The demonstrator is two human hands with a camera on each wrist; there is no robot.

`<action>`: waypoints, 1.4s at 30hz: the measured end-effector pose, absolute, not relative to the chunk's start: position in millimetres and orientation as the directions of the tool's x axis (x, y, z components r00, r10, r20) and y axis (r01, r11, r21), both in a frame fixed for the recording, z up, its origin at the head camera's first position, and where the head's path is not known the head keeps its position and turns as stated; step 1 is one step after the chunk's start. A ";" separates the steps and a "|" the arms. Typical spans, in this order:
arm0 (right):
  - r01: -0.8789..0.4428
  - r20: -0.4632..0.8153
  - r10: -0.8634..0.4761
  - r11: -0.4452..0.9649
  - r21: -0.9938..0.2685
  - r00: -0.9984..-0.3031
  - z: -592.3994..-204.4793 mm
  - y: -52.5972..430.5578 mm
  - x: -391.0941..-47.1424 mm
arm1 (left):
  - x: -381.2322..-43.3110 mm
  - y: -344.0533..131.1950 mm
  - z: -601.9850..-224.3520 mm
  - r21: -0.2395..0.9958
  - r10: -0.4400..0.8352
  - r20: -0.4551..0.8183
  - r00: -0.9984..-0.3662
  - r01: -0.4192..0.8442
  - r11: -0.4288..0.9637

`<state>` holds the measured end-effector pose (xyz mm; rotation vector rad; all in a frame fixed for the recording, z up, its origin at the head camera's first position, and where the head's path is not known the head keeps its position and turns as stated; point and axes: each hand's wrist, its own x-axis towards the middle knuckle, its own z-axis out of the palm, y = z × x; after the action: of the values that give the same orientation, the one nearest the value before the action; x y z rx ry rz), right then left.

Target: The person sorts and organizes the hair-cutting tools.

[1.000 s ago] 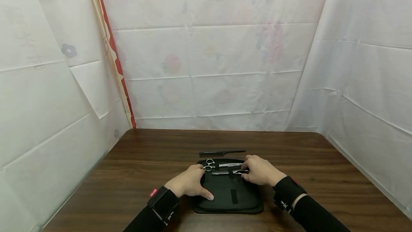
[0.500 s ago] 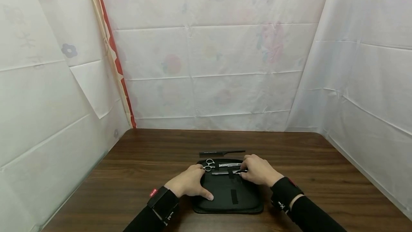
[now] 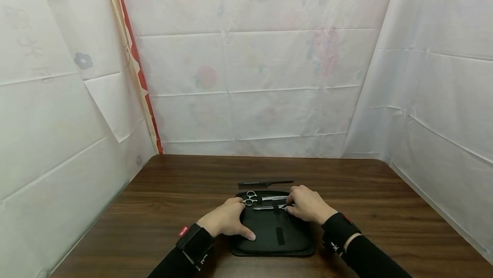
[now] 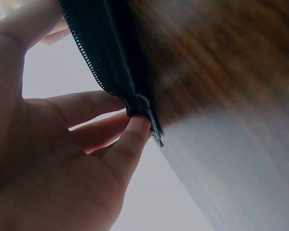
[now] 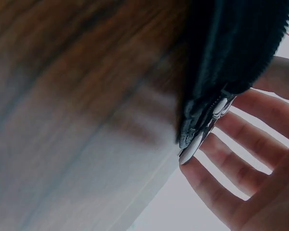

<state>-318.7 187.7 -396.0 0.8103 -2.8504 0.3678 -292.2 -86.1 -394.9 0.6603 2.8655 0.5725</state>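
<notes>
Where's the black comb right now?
In the head view, the black comb lies on the table, just right of centre, beyond the far edge of the black case, its thin tail pointing right.

This is a 3-sided booth (image 3: 435, 111) of white sheets (image 3: 254, 64).

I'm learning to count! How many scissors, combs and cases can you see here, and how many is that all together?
Pairs of scissors: 2 (the farther pair and the nearer pair)
Combs: 1 (the black comb)
Cases: 1 (the black case)
Total: 4
</notes>
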 end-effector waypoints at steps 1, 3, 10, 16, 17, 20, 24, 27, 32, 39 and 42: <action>-0.537 0.217 -0.499 0.821 -0.193 -0.839 -396.1 186.9 -318.4 | -292.1 -86.0 -395.0 0.396 0.448 -0.056 -0.892 0.392 0.830; -0.545 0.222 -0.506 0.817 -0.188 -0.834 -396.3 185.1 -317.7 | -291.6 -85.8 -395.0 0.397 0.449 -0.055 -0.892 0.393 0.829; -0.566 0.228 -0.528 0.810 -0.156 -0.818 -398.2 178.5 -316.5 | -290.8 -85.2 -395.5 0.402 0.455 -0.044 -0.889 0.401 0.823; -0.562 0.219 -0.525 0.811 -0.165 -0.822 -400.1 178.3 -315.9 | -290.1 -85.9 -396.3 0.405 0.446 -0.055 -0.893 0.389 0.828; -0.565 0.212 -0.529 0.807 -0.171 -0.821 -399.8 179.0 -315.4 | -289.9 -86.1 -396.6 0.404 0.446 -0.057 -0.893 0.388 0.828; -0.570 0.184 -0.541 0.798 -0.197 -0.821 -399.5 182.9 -315.0 | -289.9 -86.7 -397.2 0.405 0.444 -0.059 -0.894 0.385 0.829; -0.570 0.135 -0.555 0.779 -0.260 -0.821 -396.2 191.2 -315.4 | -290.6 -87.7 -397.7 0.408 0.434 -0.059 -0.899 0.375 0.833; -0.562 0.091 -0.567 0.760 -0.326 -0.819 -392.4 198.8 -315.7 | -291.0 -88.0 -397.4 0.406 0.435 -0.060 -0.898 0.376 0.833; -0.549 0.034 -0.583 0.742 -0.384 -0.812 -387.0 207.8 -317.5 | -291.2 -87.3 -395.3 0.400 0.440 -0.056 -0.896 0.383 0.832; -0.579 0.042 -0.607 0.732 -0.358 -0.794 -384.8 209.7 -321.0 | -290.6 -86.8 -392.5 0.401 0.443 -0.062 -0.894 0.385 0.831; -0.595 0.051 -0.623 0.716 -0.364 -0.781 -384.1 209.6 -321.8 | -290.8 -86.8 -392.3 0.403 0.448 -0.068 -0.891 0.386 0.830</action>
<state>-321.8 209.6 -384.1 1.0587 -2.9796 0.5900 -290.8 -86.8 -392.3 0.6548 2.8509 0.5775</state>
